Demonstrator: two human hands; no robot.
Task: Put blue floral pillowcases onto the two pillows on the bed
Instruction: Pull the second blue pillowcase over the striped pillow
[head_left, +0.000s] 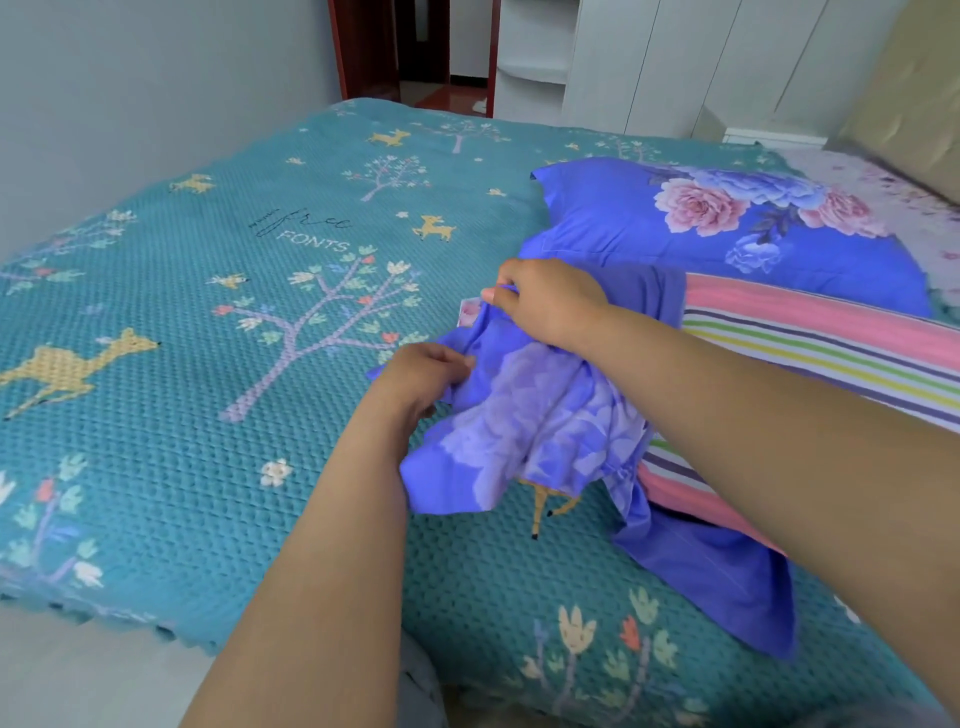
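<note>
A bunched blue floral pillowcase (540, 431) is held just above the bed, in front of a striped pillow (831, 353) with pink, green and purple bands. My left hand (421, 379) grips the pillowcase's near left edge. My right hand (545, 301) pinches its upper edge. Part of the pillowcase trails down over the bedspread toward the bed's near edge. Behind the striped pillow lies a second pillow (675, 228), inside a blue case printed with pink and blue flowers.
The bed carries a teal bedspread (208, 312) with trees and deer. A grey wall runs along the left. White wardrobes (675, 62) and a red-framed doorway (389, 52) stand beyond the bed. A beige headboard (904, 104) is at the right.
</note>
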